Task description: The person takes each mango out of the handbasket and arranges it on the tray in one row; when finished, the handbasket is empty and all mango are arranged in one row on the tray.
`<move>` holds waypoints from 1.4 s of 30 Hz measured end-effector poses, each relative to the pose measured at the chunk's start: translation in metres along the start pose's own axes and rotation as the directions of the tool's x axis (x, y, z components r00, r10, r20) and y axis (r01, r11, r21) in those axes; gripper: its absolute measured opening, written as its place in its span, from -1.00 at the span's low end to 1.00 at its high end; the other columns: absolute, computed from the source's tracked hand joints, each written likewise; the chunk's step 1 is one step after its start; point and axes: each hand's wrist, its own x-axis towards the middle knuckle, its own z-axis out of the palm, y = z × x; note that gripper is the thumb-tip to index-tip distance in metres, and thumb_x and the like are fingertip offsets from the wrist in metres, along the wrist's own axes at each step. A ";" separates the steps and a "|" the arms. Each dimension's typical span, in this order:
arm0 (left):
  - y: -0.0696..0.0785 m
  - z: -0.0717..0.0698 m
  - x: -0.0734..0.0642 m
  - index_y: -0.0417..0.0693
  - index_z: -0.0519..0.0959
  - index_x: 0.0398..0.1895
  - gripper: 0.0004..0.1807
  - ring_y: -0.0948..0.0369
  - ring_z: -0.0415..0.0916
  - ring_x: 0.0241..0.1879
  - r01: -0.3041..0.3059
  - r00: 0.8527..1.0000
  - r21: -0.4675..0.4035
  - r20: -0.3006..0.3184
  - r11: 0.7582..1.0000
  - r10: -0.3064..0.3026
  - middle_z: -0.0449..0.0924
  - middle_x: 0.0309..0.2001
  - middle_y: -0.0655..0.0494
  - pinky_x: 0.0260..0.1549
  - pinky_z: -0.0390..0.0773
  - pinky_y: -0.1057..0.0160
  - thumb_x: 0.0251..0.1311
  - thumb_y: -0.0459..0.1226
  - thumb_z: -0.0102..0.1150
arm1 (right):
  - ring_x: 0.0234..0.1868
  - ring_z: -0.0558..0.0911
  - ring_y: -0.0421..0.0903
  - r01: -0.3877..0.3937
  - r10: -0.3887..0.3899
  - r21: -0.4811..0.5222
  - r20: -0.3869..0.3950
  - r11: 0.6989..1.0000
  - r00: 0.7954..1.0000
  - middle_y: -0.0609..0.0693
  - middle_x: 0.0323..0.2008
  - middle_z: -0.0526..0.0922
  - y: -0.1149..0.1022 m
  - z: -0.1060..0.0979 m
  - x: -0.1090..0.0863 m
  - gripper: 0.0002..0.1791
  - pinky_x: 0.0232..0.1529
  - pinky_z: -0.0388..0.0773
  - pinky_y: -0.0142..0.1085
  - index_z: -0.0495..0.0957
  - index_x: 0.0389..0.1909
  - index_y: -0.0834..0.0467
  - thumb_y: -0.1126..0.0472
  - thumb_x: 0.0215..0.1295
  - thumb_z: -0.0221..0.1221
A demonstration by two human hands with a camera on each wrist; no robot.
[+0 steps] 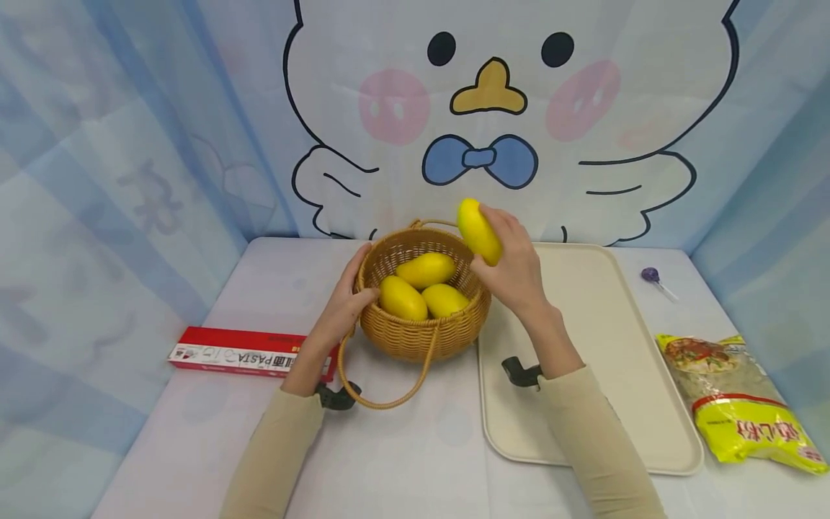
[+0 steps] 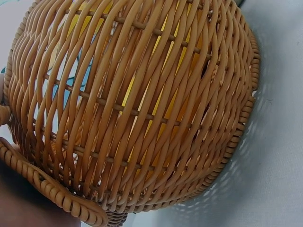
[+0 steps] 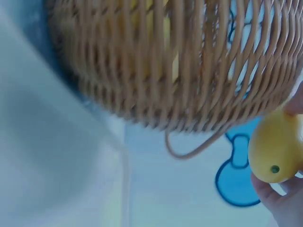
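Note:
A round woven wicker basket with a rope-like handle stands mid-table. Inside it lie three yellow mangoes, one mango behind the other two. My left hand grips the basket's left rim, thumb over the edge. At the basket's far right rim, my right hand holds a fourth-looking yellow mango up above the rim between thumb and fingers. In the right wrist view that mango shows a small green stem spot. The left wrist view is filled by the basket's woven side, with yellow showing through the gaps.
A cream tray lies right of the basket, under my right forearm. Further right are a purple lollipop and a yellow noodle bag. A red pasta box lies at left, partly behind my left wrist. A printed curtain hangs behind.

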 end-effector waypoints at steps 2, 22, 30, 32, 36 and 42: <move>-0.005 0.000 0.001 0.38 -0.11 0.60 -0.12 0.08 -0.13 0.58 -0.007 1.000 0.003 -0.002 1.000 0.007 -0.17 0.61 0.30 0.49 0.03 -0.17 0.26 -0.28 -0.01 | 0.21 0.44 0.03 -0.038 0.038 0.006 -0.004 0.999 0.999 0.01 0.35 0.42 0.008 -0.002 -0.002 -0.18 0.10 0.50 0.06 0.32 0.43 -0.15 0.28 0.07 0.21; -0.006 0.002 0.001 0.51 -0.07 0.57 -0.15 0.10 -0.11 0.58 -0.027 0.999 0.011 -0.024 1.000 0.027 -0.14 0.59 0.38 0.48 0.04 -0.21 0.26 -0.21 0.00 | 0.24 0.40 0.10 -0.359 0.358 -0.001 0.064 0.934 0.932 0.09 0.40 0.38 0.079 0.007 -0.024 -0.17 0.20 0.33 0.09 0.24 0.50 -0.07 0.19 0.11 0.18; -0.002 0.000 0.002 0.24 -0.12 0.62 -0.12 0.01 -0.15 0.59 -0.004 1.000 0.027 -0.016 1.000 0.004 -0.16 0.62 0.19 0.49 0.00 -0.21 0.25 -0.29 -0.03 | 0.27 0.41 0.16 -0.412 0.414 -0.047 0.187 0.910 0.891 0.17 0.40 0.37 0.086 0.017 -0.029 -0.16 0.24 0.35 0.13 0.18 0.53 -0.02 0.13 0.18 0.21; -0.004 0.000 0.002 0.30 -0.11 0.61 -0.12 0.03 -0.16 0.59 -0.008 1.000 0.026 -0.016 1.000 0.009 -0.16 0.62 0.23 0.49 0.00 -0.21 0.26 -0.28 -0.03 | 0.29 0.40 0.18 -0.411 0.415 -0.063 0.197 0.909 0.888 0.19 0.40 0.36 0.088 0.018 -0.031 -0.16 0.26 0.35 0.15 0.18 0.53 0.01 0.12 0.19 0.22; -0.005 0.001 0.000 0.47 -0.08 0.58 -0.14 0.10 -0.14 0.59 -0.016 1.000 0.023 -0.021 1.000 0.016 -0.15 0.60 0.35 0.49 0.01 -0.20 0.28 -0.24 -0.01 | 0.33 0.36 0.23 -0.409 0.417 -0.079 0.207 0.909 0.885 0.22 0.41 0.34 0.090 0.019 -0.033 -0.18 0.31 0.31 0.16 0.19 0.52 0.04 0.12 0.23 0.23; -0.006 0.003 -0.003 0.51 -0.06 0.57 -0.16 0.14 -0.12 0.58 -0.018 1.000 0.024 -0.024 1.000 0.019 -0.12 0.58 0.45 0.49 0.02 -0.20 0.26 -0.20 -0.01 | 0.36 0.33 0.25 -0.391 0.398 -0.077 0.231 0.917 0.888 0.25 0.39 0.34 0.091 0.021 -0.038 -0.29 0.37 0.25 0.16 0.30 0.46 0.07 0.11 0.29 0.24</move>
